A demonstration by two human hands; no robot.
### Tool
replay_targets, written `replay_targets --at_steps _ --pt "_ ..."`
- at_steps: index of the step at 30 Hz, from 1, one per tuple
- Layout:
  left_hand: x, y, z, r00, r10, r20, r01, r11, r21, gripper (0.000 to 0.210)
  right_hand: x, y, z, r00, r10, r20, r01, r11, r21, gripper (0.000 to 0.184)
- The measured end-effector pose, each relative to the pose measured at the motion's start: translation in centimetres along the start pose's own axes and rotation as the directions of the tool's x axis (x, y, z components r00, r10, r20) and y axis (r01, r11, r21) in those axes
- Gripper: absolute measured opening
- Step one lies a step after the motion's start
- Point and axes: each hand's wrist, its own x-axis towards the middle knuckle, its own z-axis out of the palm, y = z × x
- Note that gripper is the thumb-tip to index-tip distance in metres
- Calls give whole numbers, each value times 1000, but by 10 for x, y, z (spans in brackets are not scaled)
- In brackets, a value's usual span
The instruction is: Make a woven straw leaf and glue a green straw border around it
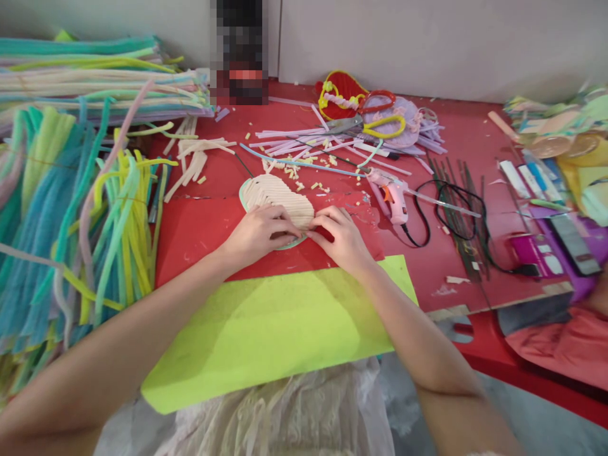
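An oval, sole-shaped piece covered in side-by-side cream pipe cleaner strips, with a pale green edge, lies on a red sheet. My left hand rests over its near left part, thumb and fingers closed together at the near edge. At its right edge, my right hand has thumb and index fingertip pinched close together; what is between them is too small to make out. Short cream strips lie loose beyond the piece. A pink glue gun rests to the right of my right hand.
Bundles of coloured pipe cleaners crowd the left side. Scissors lie on lilac strips at the back. A black cord trails right towards a purple box. A yellow-green sheet covers the near edge. Another person's coral clothing shows at right.
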Motion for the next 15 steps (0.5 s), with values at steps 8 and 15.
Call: replay_targets --at_steps 8,15 --pt "-1 -1 0 1000 -9 14 9 1000 -6 17 0 3 -9 998 12 66 -21 992 125 7" --pt "0 0 0 1000 5 -3 -5 1000 -7 16 -1 0 -9 998 9 56 -14 995 96 7"
